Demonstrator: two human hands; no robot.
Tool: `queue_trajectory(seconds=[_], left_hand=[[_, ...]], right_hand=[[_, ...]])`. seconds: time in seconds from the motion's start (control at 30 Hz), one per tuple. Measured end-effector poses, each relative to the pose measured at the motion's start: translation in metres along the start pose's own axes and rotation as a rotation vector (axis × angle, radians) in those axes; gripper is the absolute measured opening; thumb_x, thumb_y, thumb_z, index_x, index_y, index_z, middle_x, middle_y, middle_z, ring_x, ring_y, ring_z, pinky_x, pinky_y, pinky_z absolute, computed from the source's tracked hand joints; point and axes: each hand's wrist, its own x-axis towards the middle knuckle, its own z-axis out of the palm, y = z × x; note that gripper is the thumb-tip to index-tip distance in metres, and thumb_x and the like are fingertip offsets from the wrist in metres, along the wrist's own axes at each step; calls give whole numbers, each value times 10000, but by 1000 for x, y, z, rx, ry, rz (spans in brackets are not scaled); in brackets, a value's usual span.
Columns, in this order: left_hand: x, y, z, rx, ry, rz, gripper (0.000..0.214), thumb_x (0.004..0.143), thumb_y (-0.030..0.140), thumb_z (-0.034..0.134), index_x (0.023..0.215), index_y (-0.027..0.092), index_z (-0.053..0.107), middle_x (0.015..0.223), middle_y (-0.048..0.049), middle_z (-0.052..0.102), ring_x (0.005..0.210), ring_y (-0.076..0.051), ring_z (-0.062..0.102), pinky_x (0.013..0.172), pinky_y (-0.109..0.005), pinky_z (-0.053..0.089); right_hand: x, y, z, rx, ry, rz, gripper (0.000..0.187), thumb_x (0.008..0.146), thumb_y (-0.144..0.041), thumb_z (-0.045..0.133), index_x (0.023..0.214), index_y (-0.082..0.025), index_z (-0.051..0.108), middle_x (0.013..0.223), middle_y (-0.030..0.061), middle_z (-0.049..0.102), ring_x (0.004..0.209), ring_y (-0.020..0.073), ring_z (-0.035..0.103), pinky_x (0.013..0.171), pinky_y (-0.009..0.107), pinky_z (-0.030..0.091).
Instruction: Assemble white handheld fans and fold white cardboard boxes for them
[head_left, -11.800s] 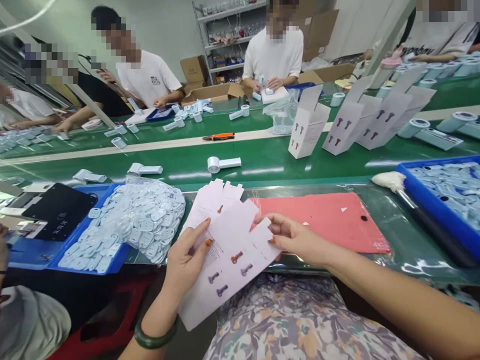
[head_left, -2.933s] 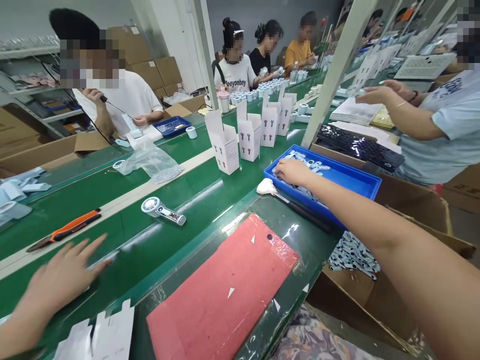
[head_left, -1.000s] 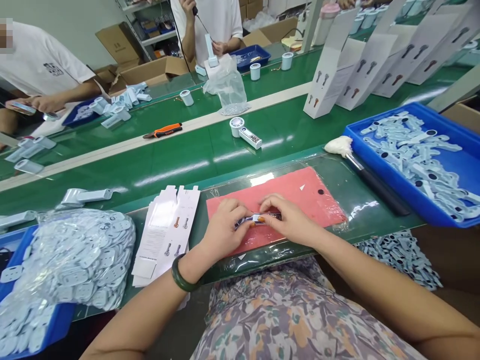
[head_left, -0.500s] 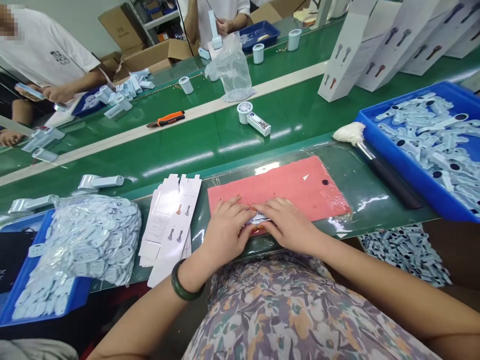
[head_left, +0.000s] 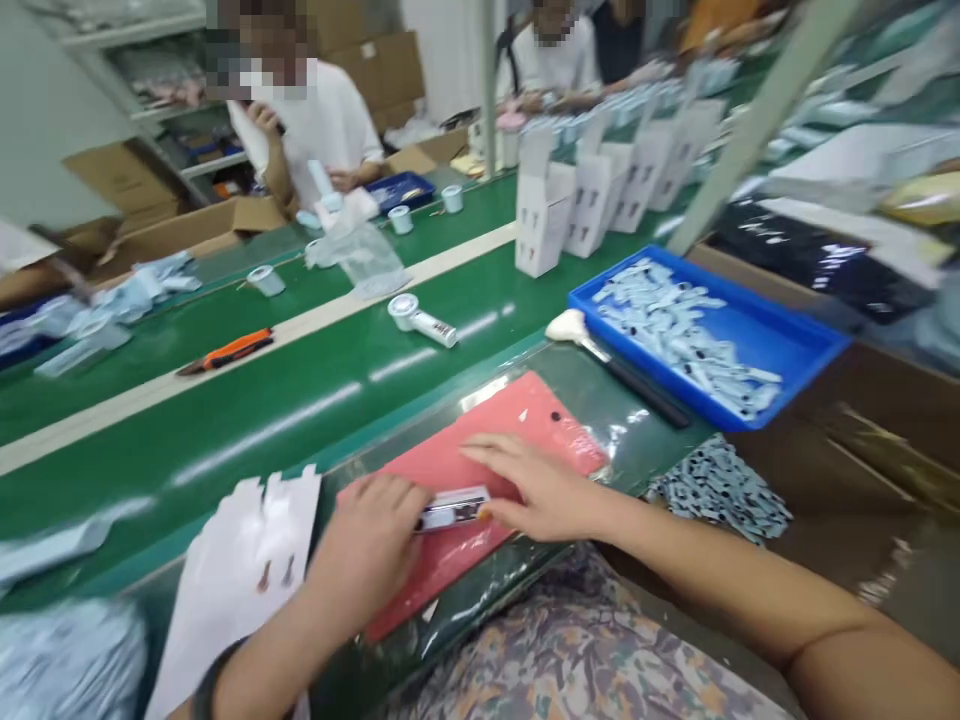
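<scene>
A short pale plastic handle piece [head_left: 454,506] with a dark-printed strip lies over the pink mat [head_left: 442,450]. My left hand [head_left: 379,530] is closed around the piece's left end, its fingers curled and partly smeared by motion. At the other end my right hand [head_left: 536,490] has its fingers stretched out and spread, with the thumb tip at the piece's edge. Above the mat, on the green surface, lies an assembled handheld fan [head_left: 421,320] with a round head and a white handle.
Flat printed cartons [head_left: 232,570] lie to the left, beside a blurred bag of pale parts [head_left: 71,660]. On the right are a black-handled brush [head_left: 622,370] and a blue tray [head_left: 810,350] of parts. Pliers [head_left: 229,350], standing boxes [head_left: 544,215] and co-workers are farther back.
My view has swung to the right. My hands, close together over the piece before, are now apart; the right hand's fingers have spread and the printed strip shows.
</scene>
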Motion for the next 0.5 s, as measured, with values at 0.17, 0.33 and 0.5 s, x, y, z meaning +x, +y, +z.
queue_trajectory(seconds=[0.17, 0.33, 0.5], left_hand=[[75, -109, -26, 407, 68, -77, 372, 891, 63, 456, 1029, 193, 776, 1232, -182, 726, 1364, -439, 535, 1088, -722, 377], [120, -160, -26, 491, -60, -301, 541, 971, 27, 285, 1220, 128, 755, 1384, -260, 652, 1391, -428, 542, 1037, -634, 485], [79, -173, -19, 430, -89, -372, 666, 944, -4, 302, 1551, 201, 482, 1642, -210, 402, 1521, -358, 414, 1129, -618, 435]], right_hand=[[-3, 78, -97, -386, 346, 335, 344, 1026, -231, 523, 1337, -209, 668, 1333, 140, 678, 1239, 283, 629, 1079, 494, 508], [19, 144, -172, -662, 349, 580, 283, 1020, -135, 524, 1235, -157, 707, 1232, 149, 694, 1169, 270, 631, 1036, 478, 504], [47, 170, -195, -664, 268, 552, 75, 952, -213, 685, 913, -148, 688, 989, 61, 713, 990, 219, 665, 963, 451, 528]])
